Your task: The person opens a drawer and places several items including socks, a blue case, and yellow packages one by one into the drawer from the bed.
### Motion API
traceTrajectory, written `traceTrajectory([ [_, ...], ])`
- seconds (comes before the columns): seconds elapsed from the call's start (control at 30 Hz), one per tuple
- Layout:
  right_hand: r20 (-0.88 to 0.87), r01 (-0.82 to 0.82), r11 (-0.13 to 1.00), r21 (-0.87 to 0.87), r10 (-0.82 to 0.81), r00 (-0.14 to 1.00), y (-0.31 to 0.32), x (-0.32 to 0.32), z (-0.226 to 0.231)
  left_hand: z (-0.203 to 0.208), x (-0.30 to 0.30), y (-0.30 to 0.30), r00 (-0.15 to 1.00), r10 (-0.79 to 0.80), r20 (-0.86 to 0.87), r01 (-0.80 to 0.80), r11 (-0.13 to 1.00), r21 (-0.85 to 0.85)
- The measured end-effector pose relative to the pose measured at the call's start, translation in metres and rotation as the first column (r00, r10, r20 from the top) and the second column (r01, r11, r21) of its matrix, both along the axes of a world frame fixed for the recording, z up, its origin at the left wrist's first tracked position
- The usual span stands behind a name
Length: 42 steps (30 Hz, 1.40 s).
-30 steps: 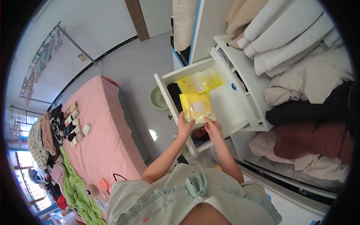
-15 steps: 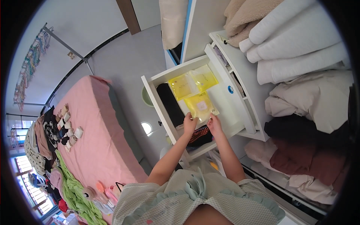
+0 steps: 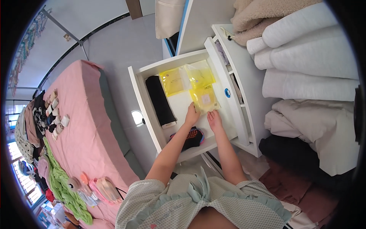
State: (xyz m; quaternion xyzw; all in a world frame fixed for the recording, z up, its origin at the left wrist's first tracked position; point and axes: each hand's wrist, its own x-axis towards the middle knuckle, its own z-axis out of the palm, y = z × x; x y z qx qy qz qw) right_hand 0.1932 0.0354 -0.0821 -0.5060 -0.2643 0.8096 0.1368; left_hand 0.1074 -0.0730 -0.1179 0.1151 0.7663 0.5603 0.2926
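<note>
A flat packet of clear and yellow plastic [image 3: 206,100] lies in the open white drawer [image 3: 223,124]. My left hand [image 3: 193,113] grips its lower left edge between thumb and fingers. At its near edge, my right hand [image 3: 214,120] has its fingertips closed on the plastic. Two similar packets, a left one [image 3: 172,82] and a right one [image 3: 200,74], lie just beyond, touching or nearly so. A long folded black cloth [image 3: 160,100] runs along the drawer's left side. Below my left hand, dark socks with orange dots [image 3: 193,138] are partly covered by my forearm.
Left of the drawer stands a bed with a pink sheet [image 3: 87,122], bearing rolled socks [image 3: 57,120], piled clothes and a green cloth [image 3: 63,183]. Hanging garments [image 3: 305,53] crowd the right side. A rack with hangers [image 3: 28,53] stands at the far left.
The held packet has moved up and right in the drawer, closer to the other two, and lies straighter. Both hands have followed it. My view has shifted, and more of the black cloth shows.
</note>
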Motion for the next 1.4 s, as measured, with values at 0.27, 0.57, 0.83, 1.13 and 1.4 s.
traceTrajectory([
  [0.27,0.168,-0.132,0.981,0.139,0.108,0.98,0.009,0.009,0.003,0.01,-0.001,0.023,0.988,-0.154,0.031,0.156,0.983,-0.095],
  [0.57,0.138,-0.184,0.971,0.153,0.163,0.977,0.019,0.005,0.004,0.027,-0.006,0.03,0.978,-0.208,-0.015,0.202,0.964,-0.172],
  [0.83,0.229,-0.249,0.95,0.19,0.204,0.952,0.009,-0.001,0.041,0.03,0.008,0.001,0.996,-0.008,0.09,0.017,0.994,-0.111],
  [1.13,0.111,-0.411,0.854,0.32,0.397,0.911,-0.024,-0.016,0.081,0.093,0.03,-0.036,0.966,0.212,0.148,-0.227,0.969,0.095],
  [1.4,-0.03,-0.557,0.664,0.498,0.656,0.754,-0.059,-0.039,0.137,0.18,0.012,-0.108,0.897,0.44,0.035,-0.429,0.851,0.301],
])
